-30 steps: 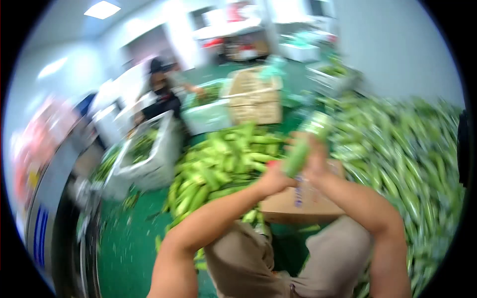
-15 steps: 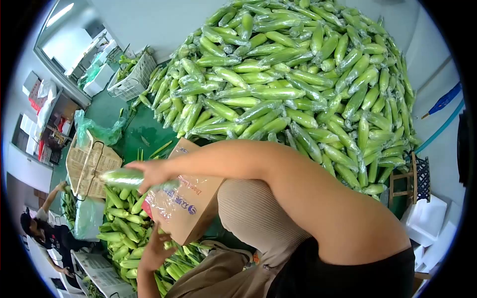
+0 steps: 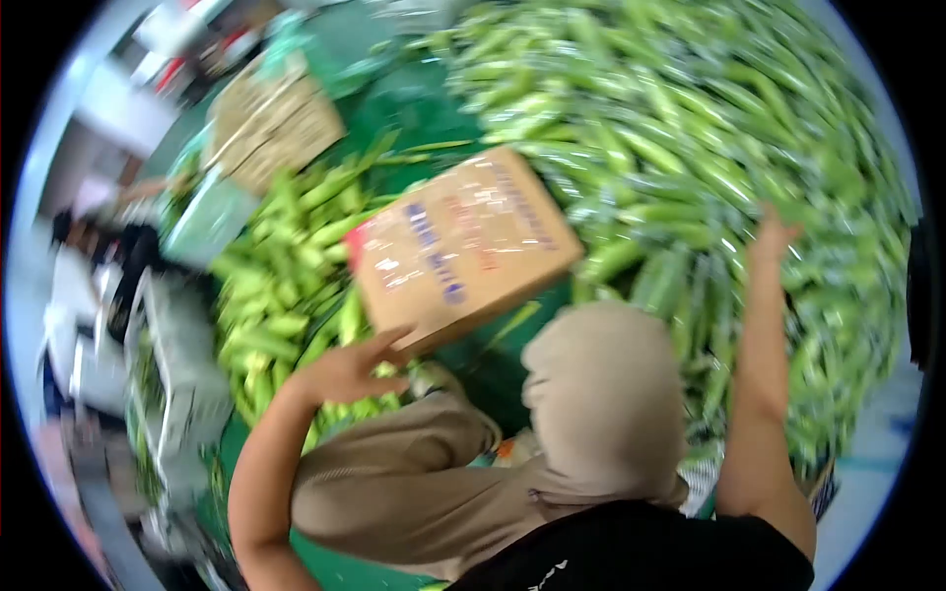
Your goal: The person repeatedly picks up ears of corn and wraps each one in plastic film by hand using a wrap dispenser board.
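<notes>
Wrapped corn takes up the upper right of the frame, a huge heap of green ears in clear film, running from top center down toward the lower right. Next in size, unwrapped ears are heaped left of center. Btwn the two heaps, mid-frame, a cardboard box sits at a slant. Upper left there's a tan crate, & a co-worker in dark clothes by the left edge.

R hand is over the wrapped heap, so it's the nearer one by far; L hand is well apart from it, by the box's lower left corner & the unwrapped ears. Ears up-left of R hand lie approx. upper left to lower right, long axis across the near-upright R forearm.

L hand: fingers spread, nothing in it; can't say if a fingertip touches the box. R hand's too blurred to say whether it grasps an ear or has let go. Heap's top is cut off by the frame; some ears hide behind R forearm.
</notes>
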A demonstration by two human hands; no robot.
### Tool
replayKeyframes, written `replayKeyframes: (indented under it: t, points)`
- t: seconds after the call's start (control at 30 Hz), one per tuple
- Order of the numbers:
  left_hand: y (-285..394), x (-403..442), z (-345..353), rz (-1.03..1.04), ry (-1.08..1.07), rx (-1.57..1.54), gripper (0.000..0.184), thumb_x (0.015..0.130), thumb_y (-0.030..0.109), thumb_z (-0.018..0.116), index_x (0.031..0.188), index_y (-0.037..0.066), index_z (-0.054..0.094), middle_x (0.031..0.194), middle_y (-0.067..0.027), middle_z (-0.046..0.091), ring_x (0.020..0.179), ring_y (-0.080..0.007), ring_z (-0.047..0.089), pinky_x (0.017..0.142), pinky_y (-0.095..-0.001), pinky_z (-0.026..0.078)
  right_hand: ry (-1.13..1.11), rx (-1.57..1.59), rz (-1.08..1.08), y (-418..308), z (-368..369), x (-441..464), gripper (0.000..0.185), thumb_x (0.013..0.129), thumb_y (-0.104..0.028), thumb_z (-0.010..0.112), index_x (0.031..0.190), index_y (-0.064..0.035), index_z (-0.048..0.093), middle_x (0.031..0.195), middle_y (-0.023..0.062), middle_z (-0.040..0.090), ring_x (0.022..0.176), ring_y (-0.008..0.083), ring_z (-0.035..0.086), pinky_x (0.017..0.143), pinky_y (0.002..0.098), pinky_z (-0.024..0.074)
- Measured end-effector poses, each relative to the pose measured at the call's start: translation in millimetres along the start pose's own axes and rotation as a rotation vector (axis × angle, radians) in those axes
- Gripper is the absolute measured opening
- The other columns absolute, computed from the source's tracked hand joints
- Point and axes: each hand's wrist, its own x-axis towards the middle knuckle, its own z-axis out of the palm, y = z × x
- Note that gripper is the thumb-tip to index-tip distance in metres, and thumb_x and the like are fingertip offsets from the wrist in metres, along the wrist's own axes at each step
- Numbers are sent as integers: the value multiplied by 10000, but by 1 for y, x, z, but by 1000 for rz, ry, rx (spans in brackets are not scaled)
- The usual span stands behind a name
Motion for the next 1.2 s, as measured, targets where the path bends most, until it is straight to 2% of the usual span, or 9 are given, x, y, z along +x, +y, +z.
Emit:
replayKeyframes:
  t: [0.07,0.1,0.27,0.47,0.73,0.97,1.07,1.1,1.2]
  points:
    - [-19,-11,-21,74,76,160,799,960,244,753,1622,108,325,1262,-134,690,1220,-233,632,1021,-379,499,-86,-48,119,-33,29,-8,822,895,-233,764,1573,3,364,1538,206,481,1338,310,518,1154,437,397]
    - [-41,-18,-29,31,267,61,752,970,245,733,1606,106,357,1249,-126,694,1204,-224,638,994,-366,506,-220,-184,-124,-4,43,-3,641,940,-221,723,1501,-27,481,1471,155,543,1286,281,551,1117,423,423]
    - [-174,-43,14,-285,1370,-484,398,981,158,612,1363,49,579,1012,-65,700,895,-147,672,709,-285,489,-1432,-254,157,-50,137,-212,365,982,-139,661,1333,-58,601,1201,51,665,1054,138,634,907,303,489]
    - [-275,-26,314,-641,1299,-691,326,932,236,718,1193,41,705,1086,-145,762,991,-289,737,896,-384,563,-2335,-725,87,-104,192,-324,471,940,-72,728,1390,-55,586,1188,35,678,1080,117,625,980,287,513]
    - [-212,-65,447,-953,1663,-381,276,899,48,675,1174,49,668,1168,-155,666,1142,-370,628,988,-411,500,-2340,-758,-114,-74,190,-393,433,937,-50,725,1354,-33,609,1151,36,680,969,113,599,898,274,516]
    - [-311,-54,387,-1128,1353,-232,879,738,79,724,1561,146,421,1517,-178,488,1349,-427,458,1142,-488,404,-2489,-875,52,-66,175,-378,405,955,-87,721,1345,-49,618,1095,47,692,974,132,648,895,295,533]
    - [-291,-63,318,-1411,867,-310,765,690,287,859,1390,155,579,1435,-158,528,1326,-395,463,1106,-519,406,-2418,-836,39,-75,169,-381,379,959,-88,717,1325,-52,625,1069,41,688,951,131,648,868,292,533]
    - [-304,-62,333,-1308,936,-144,642,704,321,864,1261,118,617,1306,-151,589,1254,-399,536,1049,-540,451,-2426,-829,7,-82,169,-383,372,960,-87,715,1319,-49,626,1058,38,686,944,128,646,862,290,532]
    - [-340,-63,379,-867,1195,-946,575,761,343,829,1233,95,613,1100,-146,641,1020,-380,662,888,-525,559,-2496,-799,-82,-97,168,-380,352,961,-87,713,1300,-41,632,1008,24,678,896,113,629,824,282,527]
